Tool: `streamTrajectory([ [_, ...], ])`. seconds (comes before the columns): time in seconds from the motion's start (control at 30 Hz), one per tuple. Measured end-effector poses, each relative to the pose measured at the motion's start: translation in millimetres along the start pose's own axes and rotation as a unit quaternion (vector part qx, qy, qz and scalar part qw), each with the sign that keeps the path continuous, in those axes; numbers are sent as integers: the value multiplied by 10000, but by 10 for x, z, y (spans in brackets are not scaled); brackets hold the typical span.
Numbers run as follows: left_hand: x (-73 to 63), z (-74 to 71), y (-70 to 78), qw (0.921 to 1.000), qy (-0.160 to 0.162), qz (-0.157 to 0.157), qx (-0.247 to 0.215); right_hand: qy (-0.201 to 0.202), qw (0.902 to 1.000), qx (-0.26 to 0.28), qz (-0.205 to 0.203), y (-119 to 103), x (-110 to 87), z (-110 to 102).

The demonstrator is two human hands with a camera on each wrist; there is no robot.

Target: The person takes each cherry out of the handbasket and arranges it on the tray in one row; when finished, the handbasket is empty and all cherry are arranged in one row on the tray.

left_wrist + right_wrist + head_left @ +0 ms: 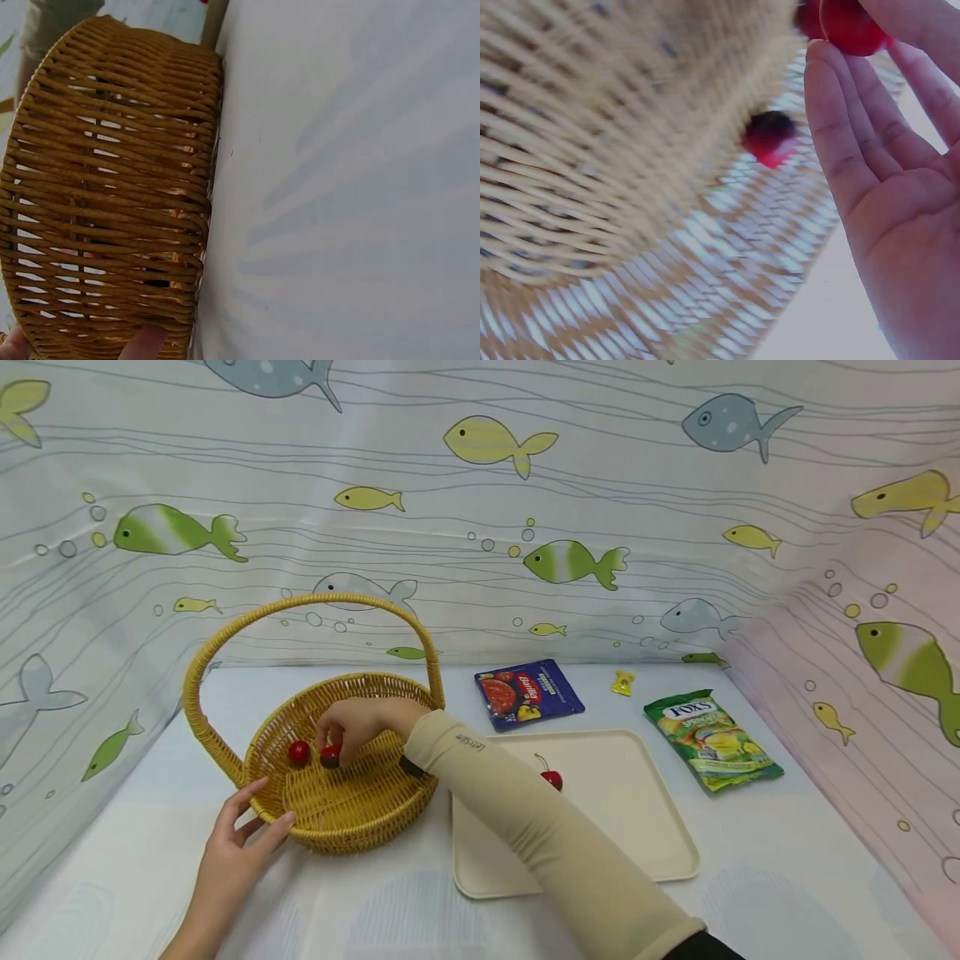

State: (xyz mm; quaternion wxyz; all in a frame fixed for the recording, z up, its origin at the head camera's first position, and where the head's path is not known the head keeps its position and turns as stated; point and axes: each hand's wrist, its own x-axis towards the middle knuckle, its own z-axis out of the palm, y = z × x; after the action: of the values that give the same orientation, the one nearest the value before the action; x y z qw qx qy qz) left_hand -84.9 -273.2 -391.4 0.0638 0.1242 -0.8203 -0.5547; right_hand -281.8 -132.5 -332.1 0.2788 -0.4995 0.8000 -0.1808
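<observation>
at the far middle, a blue pouch (529, 694) reads "barilla"; toward the right, a green bag (712, 740) bears "fox's", its smaller print hard to make out. the beige right sleeve (540, 827) seems to read "letsslim".

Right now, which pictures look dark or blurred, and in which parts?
Head view: bright and even, the basket and tray clear; left wrist view: dimmer, the basket's side looking dark brown; right wrist view: basket weave and loose cherry blurred, the right hand rather clearer.
</observation>
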Motion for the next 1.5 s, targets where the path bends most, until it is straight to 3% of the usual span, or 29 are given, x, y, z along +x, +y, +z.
streamTrajectory([
  [0.37,30,14,36,9999,-20,1,109,193,9928,-718,-941,-374,-570,-129],
  [0.7,26,-24,28,9986,-202,-189,454,629,9856,-747,-1381,-278,-1186,-49],
  [0.9,25,-45,18,9979,-262,-344,483,975,9853,-330,-1363,-117,-1506,90],
  [1.1,7,-58,-17,9977,-162,-457,464,1203,9857,-237,-1160,71,-1733,232],
  [1.5,42,-37,-37,9983,-88,-404,416,1705,9846,264,-282,473,-2296,450],
])
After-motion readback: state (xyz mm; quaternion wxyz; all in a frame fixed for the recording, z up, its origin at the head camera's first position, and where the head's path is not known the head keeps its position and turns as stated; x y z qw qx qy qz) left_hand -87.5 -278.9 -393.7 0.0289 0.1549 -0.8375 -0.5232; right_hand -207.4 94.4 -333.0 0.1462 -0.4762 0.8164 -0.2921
